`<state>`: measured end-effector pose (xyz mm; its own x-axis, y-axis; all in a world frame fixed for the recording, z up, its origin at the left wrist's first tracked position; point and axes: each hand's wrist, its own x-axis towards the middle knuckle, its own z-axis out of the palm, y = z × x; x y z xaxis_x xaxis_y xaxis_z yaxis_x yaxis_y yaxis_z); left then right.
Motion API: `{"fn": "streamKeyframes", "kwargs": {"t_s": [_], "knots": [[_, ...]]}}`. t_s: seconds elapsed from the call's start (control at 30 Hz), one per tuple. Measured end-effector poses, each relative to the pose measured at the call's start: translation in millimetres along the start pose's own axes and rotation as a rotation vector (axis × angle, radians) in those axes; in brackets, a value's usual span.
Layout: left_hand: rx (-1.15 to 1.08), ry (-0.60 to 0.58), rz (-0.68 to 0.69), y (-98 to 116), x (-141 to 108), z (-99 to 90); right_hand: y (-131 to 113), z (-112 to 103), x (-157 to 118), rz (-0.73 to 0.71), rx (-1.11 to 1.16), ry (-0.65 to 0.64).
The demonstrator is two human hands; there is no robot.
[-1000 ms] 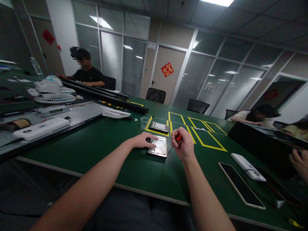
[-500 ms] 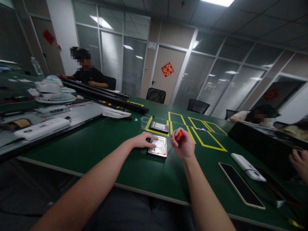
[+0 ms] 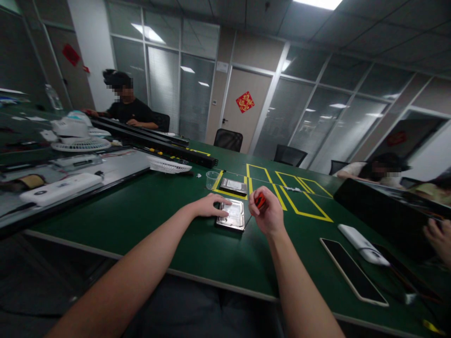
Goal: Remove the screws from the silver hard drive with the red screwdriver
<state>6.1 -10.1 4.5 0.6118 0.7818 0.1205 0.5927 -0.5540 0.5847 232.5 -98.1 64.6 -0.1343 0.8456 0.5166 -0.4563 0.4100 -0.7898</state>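
1 hard drive (image 3: 237, 214) lies flat, metal lid up, on the green surface (image 3: 197, 253), in from the near edge and about midway along the part in view. The left hand (image 3: 207, 206) comes over its left side, thumb and forefinger spread apart on the lid; the remaining fingers are partly hidden. This hold is judged to keep the drive from turning. The right hand (image 3: 269, 213) is closed around the orange handle of a screwdriver (image 3: 260, 201), whose thin shaft slants down towards the drive's near right corner; whether the tip touches a screw is too small to tell. The slant appears to suit that corner, with the left hand held away from it. A 2nd drive (image 3: 233, 186) lies just beyond, within a yellow tape outline (image 3: 250, 184), which presumably marks a set place. A transparent cup (image 3: 212, 180) stands beside the outline's left edge, apparently within easy reach. Rightward, a phone (image 3: 354, 271) lies close to the near edge, a white device (image 3: 363, 244) beyond it. Leftward, a grey panel (image 3: 121, 162) carries other parts. Green surface shows from the drive to the phone and to the panel, judged ample for both wrists; beyond, the 2nd drive and cup limit movement.
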Motion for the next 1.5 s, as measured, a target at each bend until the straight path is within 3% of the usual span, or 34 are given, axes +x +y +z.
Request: {"fn": "streamKeyframes", "kwargs": {"t_s": [0.33,0.63,0.97,1.33,1.5], "knots": [[0.006,-0.023,-0.022,5.4,-3.1,-3.5,0.3,-0.7,0.1,-0.067,-0.018,0.032],[-0.001,-0.009,-0.009,2.8,-1.5,-2.1,-1.9,1.5,1.1,0.004,0.028,-0.002],[-0.006,0.008,0.018,-0.2,0.1,1.0,2.1,0.1,-0.4,-0.065,-0.038,0.006],[0.000,-0.004,-0.008,2.3,-1.2,-1.1,-2.8,0.1,1.6,0.027,0.039,-0.020],[-0.001,-0.006,-0.009,4.5,-1.9,-1.7,-1.0,0.0,0.2,-0.013,-0.022,0.005]]}}
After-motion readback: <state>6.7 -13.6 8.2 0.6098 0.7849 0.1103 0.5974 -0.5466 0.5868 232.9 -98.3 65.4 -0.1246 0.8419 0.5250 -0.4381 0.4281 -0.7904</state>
